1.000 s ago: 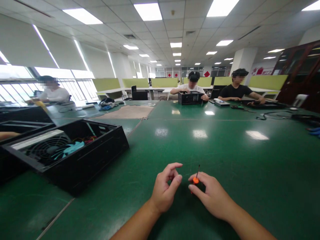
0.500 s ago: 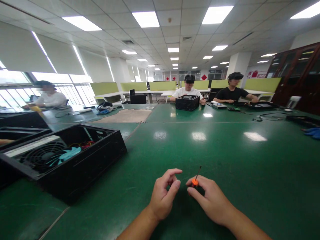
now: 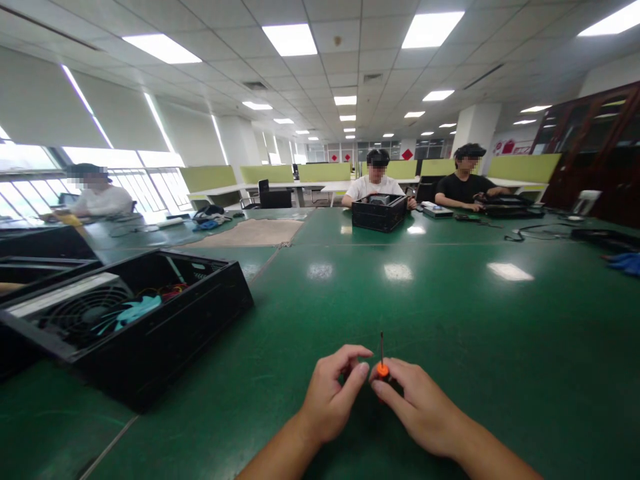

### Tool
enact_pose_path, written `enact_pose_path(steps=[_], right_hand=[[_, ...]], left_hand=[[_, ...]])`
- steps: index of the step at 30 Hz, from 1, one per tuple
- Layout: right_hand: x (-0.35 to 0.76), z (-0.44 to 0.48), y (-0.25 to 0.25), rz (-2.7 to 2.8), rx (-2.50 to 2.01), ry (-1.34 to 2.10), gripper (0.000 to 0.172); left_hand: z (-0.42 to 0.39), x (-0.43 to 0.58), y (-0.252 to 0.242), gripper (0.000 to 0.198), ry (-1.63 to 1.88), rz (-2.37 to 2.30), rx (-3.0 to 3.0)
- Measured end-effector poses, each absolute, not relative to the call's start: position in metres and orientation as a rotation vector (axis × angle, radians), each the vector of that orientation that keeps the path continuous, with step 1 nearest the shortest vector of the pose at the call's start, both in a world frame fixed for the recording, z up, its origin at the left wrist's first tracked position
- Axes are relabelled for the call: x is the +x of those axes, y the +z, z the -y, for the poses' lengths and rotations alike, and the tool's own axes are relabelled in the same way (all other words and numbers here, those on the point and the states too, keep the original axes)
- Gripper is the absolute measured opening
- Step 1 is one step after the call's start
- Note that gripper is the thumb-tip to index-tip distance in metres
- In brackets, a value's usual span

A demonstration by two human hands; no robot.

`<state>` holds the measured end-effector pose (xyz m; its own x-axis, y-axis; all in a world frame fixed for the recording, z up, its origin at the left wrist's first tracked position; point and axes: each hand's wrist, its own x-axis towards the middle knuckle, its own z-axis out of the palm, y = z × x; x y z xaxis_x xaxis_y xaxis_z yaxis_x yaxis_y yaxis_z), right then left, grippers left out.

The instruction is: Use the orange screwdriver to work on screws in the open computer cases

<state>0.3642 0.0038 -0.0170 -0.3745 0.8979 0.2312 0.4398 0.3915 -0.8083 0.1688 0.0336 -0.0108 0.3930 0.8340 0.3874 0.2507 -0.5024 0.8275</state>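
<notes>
My right hand (image 3: 417, 403) grips a small screwdriver (image 3: 383, 369) by its orange handle, between thumb and fingers. The thin metal shaft points upward, nearly upright; the lower handle is hidden in the hand. Close beside it on the left is my left hand (image 3: 333, 393), its fingers loosely curved and a gap between thumb and forefinger, with nothing visible in it. Both hands are over the near part of the green table (image 3: 480, 333).
An open black computer case (image 3: 170, 333) with a fan and wires lies at the left. Across the table a person (image 3: 377, 183) handles another black case (image 3: 379, 215), and a second person (image 3: 465, 187) works to the right. A beige mat (image 3: 250, 232) and blue gloves (image 3: 625, 262) lie farther out.
My hands have drawn closer together. The screwdriver has shifted left and its shaft has turned more upright. Across the table, the two people have moved the cases they handle.
</notes>
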Motion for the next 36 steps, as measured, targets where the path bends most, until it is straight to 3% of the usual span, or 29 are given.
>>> enact_pose_path(steps=[10, 14, 20, 26, 36], right_hand=[[0.365, -0.003, -0.018, 1.873, -1.077, 0.905, 0.025], [0.366, -0.006, -0.023, 1.598, -1.002, 0.931, 0.029], [0.372, -0.012, -0.026, 1.281, -1.023, 0.863, 0.034], [0.385, -0.008, -0.014, 1.113, -0.954, 0.772, 0.037], [0.409, 0.017, 0.038, 0.787, -0.754, 0.421, 0.025]], left_hand=[[-0.038, 0.175, -0.012, 0.022, 1.129, -0.964, 1.985], [-0.073, 0.195, 0.021, 0.033, 1.223, -1.122, 2.282], [-0.169, 0.276, 0.086, 0.037, 1.020, -1.148, 2.769], [-0.232, 0.322, 0.090, 0.042, 0.708, -1.311, 2.952], [-0.158, 0.273, 0.091, 0.026, 0.595, -1.384, 3.047]])
